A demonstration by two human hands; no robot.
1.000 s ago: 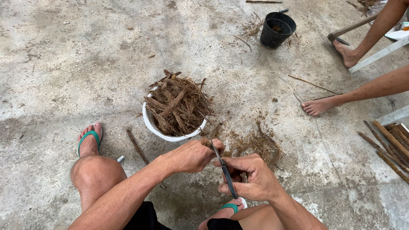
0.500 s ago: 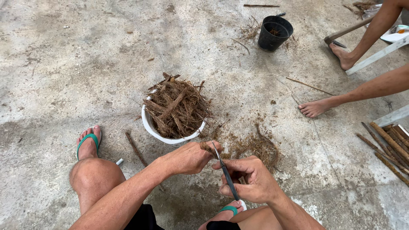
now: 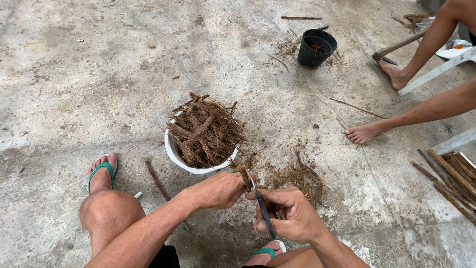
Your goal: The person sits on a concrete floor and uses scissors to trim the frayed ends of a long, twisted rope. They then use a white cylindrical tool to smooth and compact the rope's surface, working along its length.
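Note:
My left hand (image 3: 218,190) grips a short brown fibrous piece (image 3: 244,175) that sticks up between its fingers. My right hand (image 3: 287,213) holds dark scissors (image 3: 262,206), whose blades touch that piece at its top. Both hands meet just in front of a white bowl (image 3: 173,155) heaped with brown fibrous strips (image 3: 204,131). A loose pile of brown fibre scraps (image 3: 297,176) lies on the concrete just beyond my right hand.
My left foot in a green flip-flop (image 3: 101,172) rests on the concrete, a brown stick (image 3: 157,179) beside it. A black pot (image 3: 316,47) stands farther back. Another person's bare feet (image 3: 364,133) and legs are at the right, with a bundle of brown stalks (image 3: 453,176).
The hands stay together with the scissors at the fibrous piece; the blades have shifted slightly. The other person's legs have hardly moved.

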